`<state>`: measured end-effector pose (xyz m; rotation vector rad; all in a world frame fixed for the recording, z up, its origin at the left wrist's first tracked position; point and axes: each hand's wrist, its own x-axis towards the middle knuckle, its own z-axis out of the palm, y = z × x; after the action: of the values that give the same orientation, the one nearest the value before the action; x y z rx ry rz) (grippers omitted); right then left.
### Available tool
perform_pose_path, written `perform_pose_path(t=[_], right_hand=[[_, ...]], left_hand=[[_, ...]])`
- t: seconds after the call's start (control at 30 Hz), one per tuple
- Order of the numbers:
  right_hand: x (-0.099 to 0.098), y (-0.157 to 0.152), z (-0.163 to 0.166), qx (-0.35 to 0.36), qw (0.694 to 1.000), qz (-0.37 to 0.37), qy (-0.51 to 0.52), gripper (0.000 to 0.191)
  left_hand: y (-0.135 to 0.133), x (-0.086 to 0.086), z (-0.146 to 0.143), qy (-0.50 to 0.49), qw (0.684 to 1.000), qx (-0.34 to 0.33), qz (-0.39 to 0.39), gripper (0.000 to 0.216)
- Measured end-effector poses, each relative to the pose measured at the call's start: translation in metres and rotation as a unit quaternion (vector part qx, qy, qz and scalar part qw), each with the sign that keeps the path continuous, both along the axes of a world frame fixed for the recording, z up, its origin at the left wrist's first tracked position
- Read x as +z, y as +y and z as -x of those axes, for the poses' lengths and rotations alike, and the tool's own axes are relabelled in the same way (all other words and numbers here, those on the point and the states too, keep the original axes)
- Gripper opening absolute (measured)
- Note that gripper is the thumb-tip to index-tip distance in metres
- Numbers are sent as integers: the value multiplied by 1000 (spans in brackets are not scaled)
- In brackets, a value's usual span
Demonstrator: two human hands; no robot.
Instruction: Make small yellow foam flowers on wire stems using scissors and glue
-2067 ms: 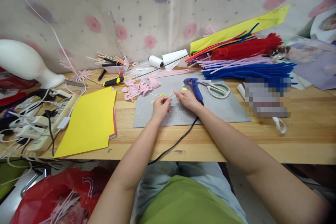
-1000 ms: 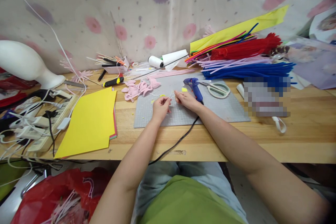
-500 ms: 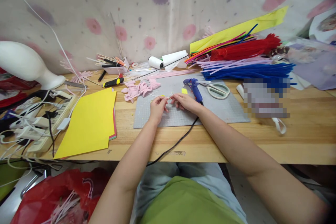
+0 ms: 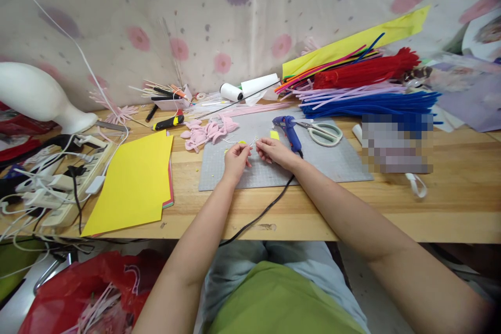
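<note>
Over the grey cutting mat (image 4: 332, 167), my left hand (image 4: 237, 162) pinches a small bunch of thin white strands (image 4: 253, 141) between thumb and fingertips. My right hand (image 4: 276, 153) is closed at the strands' right side, fingertips pinched on them. What exactly the strands are is too small to tell. A bit of yellow (image 4: 242, 143) shows just behind my left fingers. Beyond my right hand lie a yellow piece (image 4: 274, 135), a blue glue gun (image 4: 289, 133) and scissors (image 4: 325, 134). Pink curled fuzzy pieces (image 4: 209, 133) rest at the mat's far left.
Yellow sheets (image 4: 131, 188) lie to the left, beside a power strip (image 4: 66, 209) crowded with cables. Bundles of blue pipe cleaners (image 4: 371, 105) and red pipe cleaners (image 4: 364, 74) are at the back right. A black cord (image 4: 266, 212) crosses the table's front edge. A white foam head (image 4: 43, 94) stands far left.
My right fingertips have shifted slightly right, away from my left ones, and the white strands show a little more between them. The rest stays in place.
</note>
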<state>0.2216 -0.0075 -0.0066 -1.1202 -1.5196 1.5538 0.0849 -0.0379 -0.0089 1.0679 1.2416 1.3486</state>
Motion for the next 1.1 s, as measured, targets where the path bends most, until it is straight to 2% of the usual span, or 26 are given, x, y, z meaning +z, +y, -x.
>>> perform_pose_path(t=[0.2, 0.3, 0.47, 0.57, 0.7, 0.83, 1.1], right_hand=[[-4, 2, -2, -55, 997, -18, -41, 39], [-4, 2, -1, -59, 995, -42, -74, 45], [-3, 3, -3, -48, 982, -145, -114, 36], [-3, 5, -6, -29, 980, -158, -117, 28], [-7, 8, -8, -40, 971, -171, -164, 36], [-10, 10, -7, -60, 970, -156, -174, 45], [-3, 3, -8, -52, 991, -79, -99, 53]], left_hand=[[1, -3, 0, 38, 999, -13, -1, 13], [1, -2, 0, 50, 998, -23, 4, 12], [1, -5, 0, 69, 997, -34, -5, 10], [2, -7, 1, 79, 996, -36, -15, 9], [1, -8, 0, 89, 995, -38, -13, 9], [1, -7, 0, 95, 995, -41, -10, 11], [2, -10, 1, 99, 994, -44, -16, 11]])
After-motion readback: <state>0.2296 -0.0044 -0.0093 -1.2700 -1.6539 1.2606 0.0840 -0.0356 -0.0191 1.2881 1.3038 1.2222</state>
